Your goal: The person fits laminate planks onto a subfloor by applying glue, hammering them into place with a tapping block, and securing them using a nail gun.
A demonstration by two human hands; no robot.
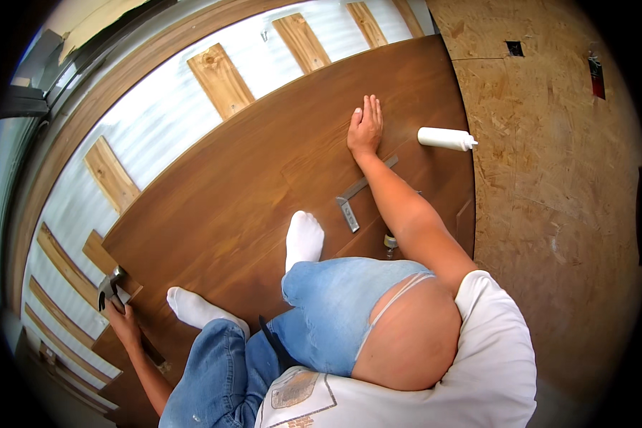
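Observation:
My left hand (124, 325) is closed round a claw hammer (111, 284), gripping it close below its metal head. The hammer head is beside the end of a short wooden strip at the left edge of the brown wood floor panel (264, 157). My right hand (366, 128) lies flat on the panel, fingers stretched out and holding nothing. A metal square (348, 212) rests on the panel, partly hidden under my right forearm. To the right of that hand a white squeeze bottle (444, 138) lies on its side.
Several pale wooden strips (220, 80) lie across white sheeting (165, 100) beyond the panel. Oriented strand board (542, 157) covers the right side. A small tool with a metal tip (390, 242) is half hidden by my thigh. My socked feet (304, 239) are on the panel.

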